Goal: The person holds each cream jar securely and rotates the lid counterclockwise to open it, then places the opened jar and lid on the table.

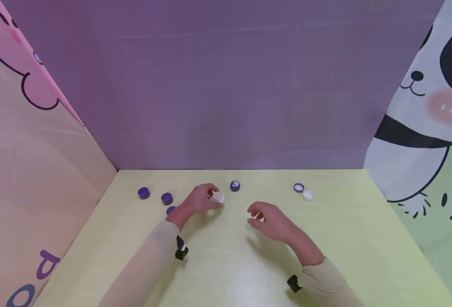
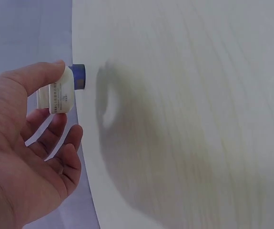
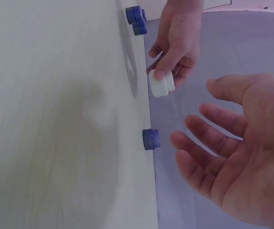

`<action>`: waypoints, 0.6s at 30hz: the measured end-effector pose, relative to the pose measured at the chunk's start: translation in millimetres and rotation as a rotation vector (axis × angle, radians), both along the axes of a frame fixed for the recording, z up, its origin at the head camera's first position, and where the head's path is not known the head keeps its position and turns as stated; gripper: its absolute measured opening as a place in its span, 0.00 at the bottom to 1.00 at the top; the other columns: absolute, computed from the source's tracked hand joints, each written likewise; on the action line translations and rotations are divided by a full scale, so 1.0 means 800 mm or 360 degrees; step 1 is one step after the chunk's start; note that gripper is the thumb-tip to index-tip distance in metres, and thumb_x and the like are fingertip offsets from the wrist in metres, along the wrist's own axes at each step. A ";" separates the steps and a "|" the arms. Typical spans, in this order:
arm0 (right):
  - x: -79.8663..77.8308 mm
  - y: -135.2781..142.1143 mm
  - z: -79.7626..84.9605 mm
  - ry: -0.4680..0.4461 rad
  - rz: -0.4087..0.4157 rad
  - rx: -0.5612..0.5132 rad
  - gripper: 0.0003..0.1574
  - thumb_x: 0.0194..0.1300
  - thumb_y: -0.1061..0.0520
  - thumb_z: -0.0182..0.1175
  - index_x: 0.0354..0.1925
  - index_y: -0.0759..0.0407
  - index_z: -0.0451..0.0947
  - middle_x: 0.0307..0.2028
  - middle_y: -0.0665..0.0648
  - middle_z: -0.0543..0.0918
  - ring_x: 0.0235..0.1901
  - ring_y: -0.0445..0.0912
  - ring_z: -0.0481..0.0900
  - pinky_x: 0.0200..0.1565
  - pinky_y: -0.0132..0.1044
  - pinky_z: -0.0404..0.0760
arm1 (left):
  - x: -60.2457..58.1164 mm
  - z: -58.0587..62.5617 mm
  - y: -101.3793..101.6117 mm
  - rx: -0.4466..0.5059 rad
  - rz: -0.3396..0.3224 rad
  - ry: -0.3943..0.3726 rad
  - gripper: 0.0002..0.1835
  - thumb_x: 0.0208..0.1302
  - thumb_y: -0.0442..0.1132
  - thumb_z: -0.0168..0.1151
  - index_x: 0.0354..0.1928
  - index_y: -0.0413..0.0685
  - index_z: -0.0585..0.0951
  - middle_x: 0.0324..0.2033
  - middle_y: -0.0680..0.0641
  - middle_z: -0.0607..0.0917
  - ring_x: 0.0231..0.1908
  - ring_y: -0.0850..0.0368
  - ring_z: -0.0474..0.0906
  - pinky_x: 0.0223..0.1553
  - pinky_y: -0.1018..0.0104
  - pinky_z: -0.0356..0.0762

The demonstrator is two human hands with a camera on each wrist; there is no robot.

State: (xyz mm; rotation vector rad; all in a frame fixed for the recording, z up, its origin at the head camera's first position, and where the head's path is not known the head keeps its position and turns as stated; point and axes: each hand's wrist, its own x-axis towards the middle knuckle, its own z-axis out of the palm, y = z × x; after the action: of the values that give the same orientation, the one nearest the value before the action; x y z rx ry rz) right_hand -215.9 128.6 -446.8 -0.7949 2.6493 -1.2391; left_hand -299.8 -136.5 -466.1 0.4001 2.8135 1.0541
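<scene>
Over the pale wood-grained desk (image 1: pixel 218 277), the right hand (image 1: pixel 270 219) hangs loose, empty — the left hand (image 1: pixel 203 199) pinches a small white plastic jar (image 1: pixel 218 197), apparently uncapped, so that much looks done; left over, I'd judge: three squat round purple-blue containers (image 1: pixel 166 198), untouched.

A creased purple cloth (image 1: pixel 226 85) hangs behind the pale table (image 1: pixel 226 279) — on the right wall (image 1: pixel 441 230) is a panda (image 1: pixel 425 111), on the left wall (image 1: pixel 38 170) a pink cartoon figure (image 1: pixel 9 51) and letters (image 1: pixel 39 266).
</scene>
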 end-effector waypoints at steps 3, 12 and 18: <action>-0.002 -0.001 0.000 0.0004 -0.0001 0.0011 0.11 0.66 0.60 0.60 0.46 0.62 0.78 0.44 0.60 0.81 0.39 0.48 0.79 0.45 0.46 0.78 | -0.003 -0.001 0.000 -0.0014 0.0028 0.0019 0.23 0.49 0.41 0.77 0.47 0.42 0.80 0.33 0.48 0.78 0.33 0.53 0.71 0.35 0.63 0.70; -0.009 -0.004 -0.008 -0.0032 -0.0004 0.0024 0.11 0.67 0.59 0.61 0.45 0.65 0.78 0.41 0.53 0.81 0.38 0.45 0.78 0.43 0.41 0.77 | -0.010 -0.008 0.003 -0.0074 0.0114 0.0040 0.24 0.50 0.43 0.77 0.47 0.43 0.80 0.35 0.48 0.78 0.35 0.53 0.72 0.38 0.61 0.71; -0.013 -0.008 -0.012 -0.0067 -0.0023 0.0003 0.12 0.66 0.58 0.61 0.45 0.65 0.78 0.40 0.54 0.81 0.36 0.45 0.78 0.41 0.40 0.77 | -0.019 -0.014 0.012 -0.0051 0.0160 0.0015 0.24 0.50 0.43 0.76 0.48 0.42 0.80 0.36 0.47 0.78 0.35 0.52 0.72 0.40 0.59 0.72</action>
State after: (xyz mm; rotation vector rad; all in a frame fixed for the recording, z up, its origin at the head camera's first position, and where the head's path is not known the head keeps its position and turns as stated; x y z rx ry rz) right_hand -226.1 122.0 -456.6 -0.7423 2.6272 -1.2422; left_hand -314.7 -127.2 -477.5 0.2635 2.8820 1.0264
